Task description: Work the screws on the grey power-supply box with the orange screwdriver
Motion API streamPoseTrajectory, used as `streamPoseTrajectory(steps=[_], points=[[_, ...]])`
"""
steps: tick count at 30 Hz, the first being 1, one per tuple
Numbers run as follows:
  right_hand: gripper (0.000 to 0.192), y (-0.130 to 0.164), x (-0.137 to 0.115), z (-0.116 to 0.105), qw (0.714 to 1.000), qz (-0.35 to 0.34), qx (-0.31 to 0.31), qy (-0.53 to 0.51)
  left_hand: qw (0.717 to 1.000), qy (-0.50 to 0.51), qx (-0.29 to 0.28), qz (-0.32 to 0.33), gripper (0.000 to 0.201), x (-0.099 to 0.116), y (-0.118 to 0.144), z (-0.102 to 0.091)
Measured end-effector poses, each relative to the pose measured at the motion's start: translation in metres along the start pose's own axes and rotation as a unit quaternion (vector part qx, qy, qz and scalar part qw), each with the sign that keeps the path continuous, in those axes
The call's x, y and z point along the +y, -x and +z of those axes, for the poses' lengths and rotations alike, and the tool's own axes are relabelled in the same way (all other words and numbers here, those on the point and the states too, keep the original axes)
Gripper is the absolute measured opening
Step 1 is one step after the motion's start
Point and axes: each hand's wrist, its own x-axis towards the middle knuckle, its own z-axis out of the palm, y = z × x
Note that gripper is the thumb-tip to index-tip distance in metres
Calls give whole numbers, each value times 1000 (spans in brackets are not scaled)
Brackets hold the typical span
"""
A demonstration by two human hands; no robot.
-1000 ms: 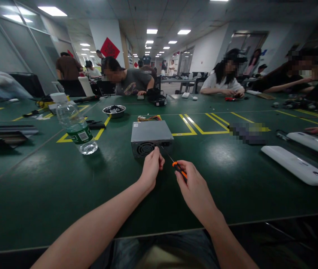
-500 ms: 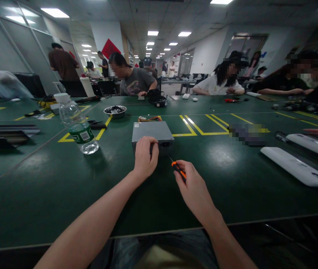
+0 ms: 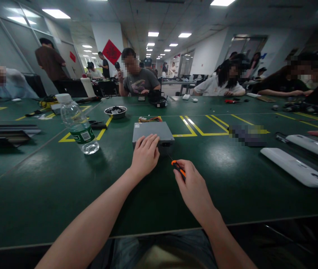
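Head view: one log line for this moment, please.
left hand: flat on metal box | right hand: grips screwdriver, tip near box | water bottle: upright, left of box

From my remote seat I saw a long open workroom — white walls, a grey panelled ceiling (image 3: 136,11) with rows of bright rectangular lights (image 3: 55,13). Glass partitions (image 3: 4,41) lined the left side. A red diamond sign (image 3: 111,51) hung on a white pillar — dark green tables (image 3: 35,179) marked with yellow lines (image 3: 201,130) filled the floor.
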Motion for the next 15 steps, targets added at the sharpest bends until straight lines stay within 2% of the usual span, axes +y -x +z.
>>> streamPoseTrajectory(steps=[9, 15], points=[[18, -3, -7, -1, 996, -40, -8, 77, 1000, 10, 0, -15, 38, 1, -1, 1], [17, -2, -6, -3, 997, -35, -3, 62, 1000, 4, -2, -14, 37, 1, 0, 1]])
